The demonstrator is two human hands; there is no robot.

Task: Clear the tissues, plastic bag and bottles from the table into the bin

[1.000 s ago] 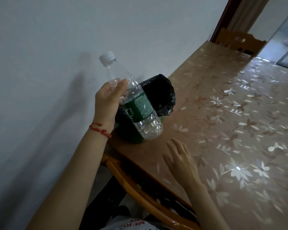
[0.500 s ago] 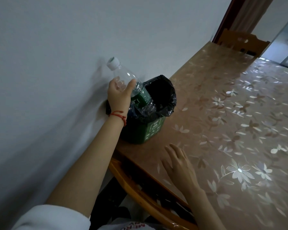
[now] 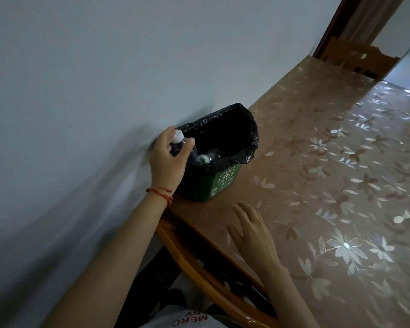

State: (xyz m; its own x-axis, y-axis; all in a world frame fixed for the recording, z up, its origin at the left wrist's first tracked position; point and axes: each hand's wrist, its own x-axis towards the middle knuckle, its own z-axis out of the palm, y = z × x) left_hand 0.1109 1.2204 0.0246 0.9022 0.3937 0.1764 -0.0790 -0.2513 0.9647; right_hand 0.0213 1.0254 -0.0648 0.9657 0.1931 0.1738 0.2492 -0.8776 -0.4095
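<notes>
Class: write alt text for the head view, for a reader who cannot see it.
The left hand lowers a capped bottle into a black-lined green bin on a flowered table by a wall. The right hand rests flat on the table.

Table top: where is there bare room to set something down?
The floral-patterned table is bare right of the green bin with black liner and beyond it toward the far wooden chair. It is crowded only at the near corner: left hand gripping the clear plastic bottle inside the bin, right hand flat on the edge.
</notes>
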